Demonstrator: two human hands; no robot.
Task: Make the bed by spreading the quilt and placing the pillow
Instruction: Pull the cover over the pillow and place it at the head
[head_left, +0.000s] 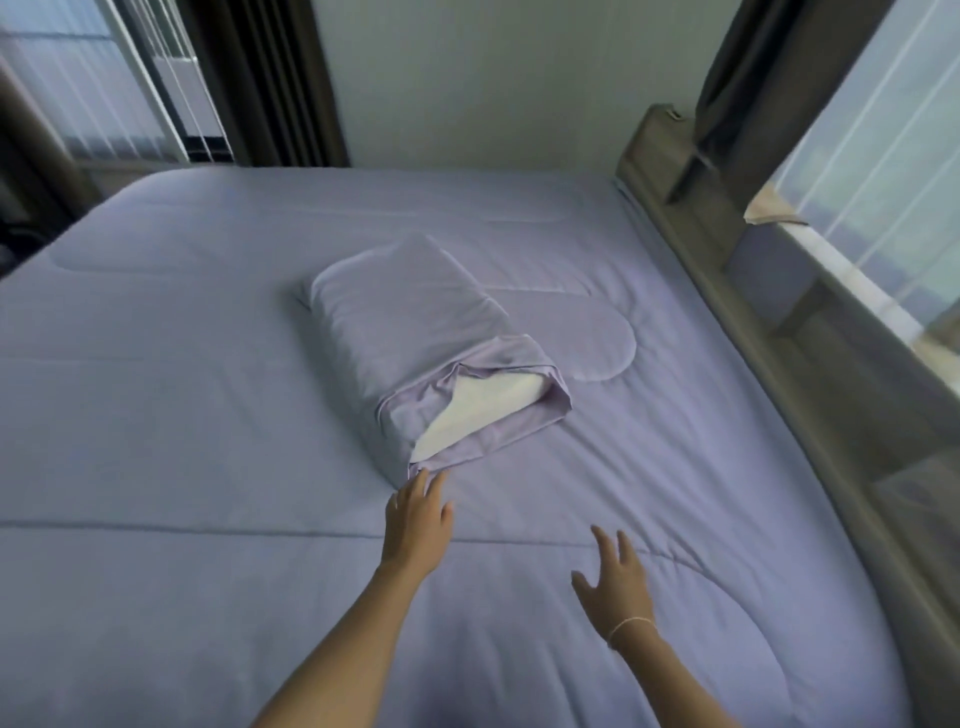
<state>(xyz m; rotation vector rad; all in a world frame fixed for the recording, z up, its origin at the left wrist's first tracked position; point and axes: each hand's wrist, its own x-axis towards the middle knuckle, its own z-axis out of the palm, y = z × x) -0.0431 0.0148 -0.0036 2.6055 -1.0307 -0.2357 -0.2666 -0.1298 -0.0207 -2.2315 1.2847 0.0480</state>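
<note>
Lilac quilted bed quilt (218, 426) lay spread flat over the whole bed, reaching from the lower edge of the frame up to the far wall at top centre and across to the grey-brown wooden bed frame (727, 291) along the right side. Only shallow creases showed, so the spreading step looked essentially done; the left and near edges ran out of view and their drape could not be checked. Plump rectangular pillow in a lilac pillowcase (395, 322) sat on top of the quilt at frame centre, lying diagonally, its open end toward the lower right with the white inner pillow (483, 410) exposed and the case mouth rumpled. Left hand (418, 522) was stretched out just below the pillow's near corner, fingers (415, 486) straight and released, tips at or touching the case hem; contact could not be confirmed. Right hand (615, 587), with a thin bracelet at the wrist, hovered lower right of centre, fingers spread and released, grasping nothing, apart from the pillow. Judgement: pillow placement remained unfinished, since the pillow sat mid-bed and askew, and the case opening probably wanted tucking first. Dark curtains and windows flanked the upper corners.
</note>
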